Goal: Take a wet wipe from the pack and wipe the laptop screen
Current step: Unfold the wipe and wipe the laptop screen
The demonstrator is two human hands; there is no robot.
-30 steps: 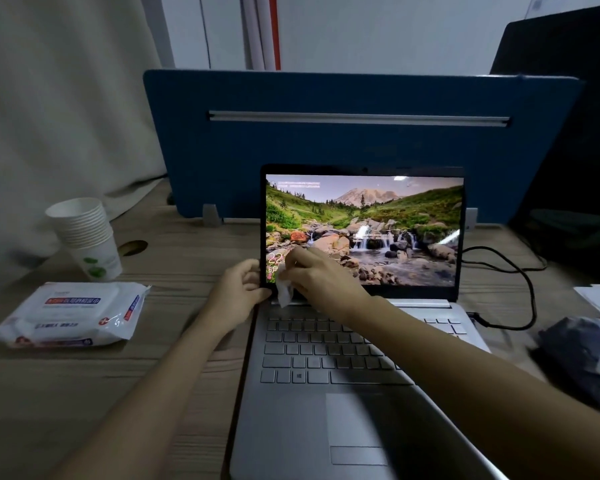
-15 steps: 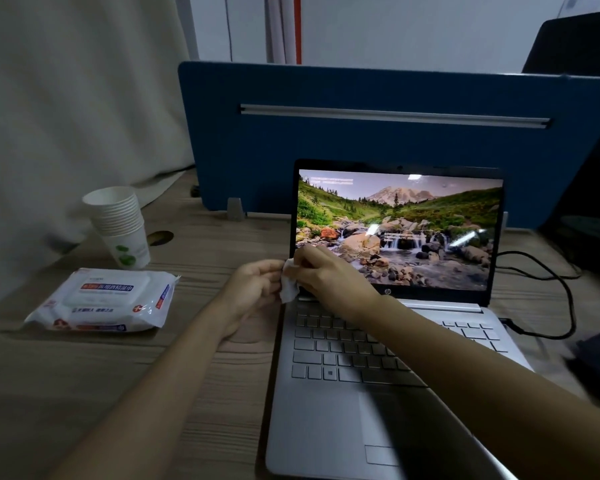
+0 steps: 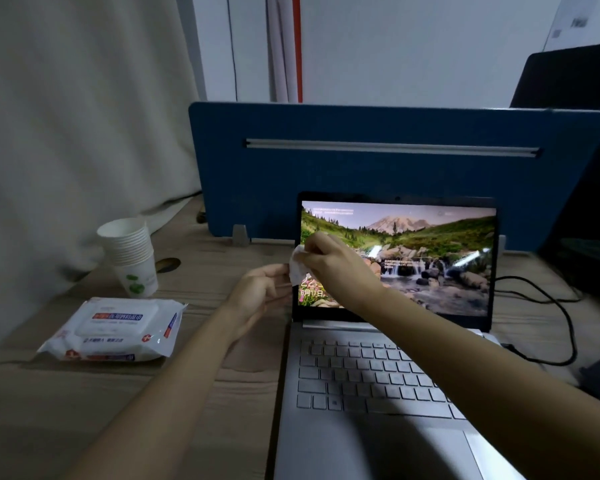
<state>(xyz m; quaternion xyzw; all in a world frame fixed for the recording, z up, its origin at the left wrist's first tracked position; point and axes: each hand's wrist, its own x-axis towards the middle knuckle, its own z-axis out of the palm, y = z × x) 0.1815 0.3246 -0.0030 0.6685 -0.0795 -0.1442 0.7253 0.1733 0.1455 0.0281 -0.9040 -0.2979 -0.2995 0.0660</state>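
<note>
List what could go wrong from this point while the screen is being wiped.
The right hand presses the wet wipe at the left edge of the screen, directly above the keyboard; moisture could drip onto the keys. The left hand only touches the lid's edge, so pressure might tip the screen back. A sweep right could drag the forearm across the lit keys.

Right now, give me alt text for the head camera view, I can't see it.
A right hand presses a white wet wipe on the left edge of an open laptop's screen; the left hand touches that edge, wipe pack nearby.
</note>
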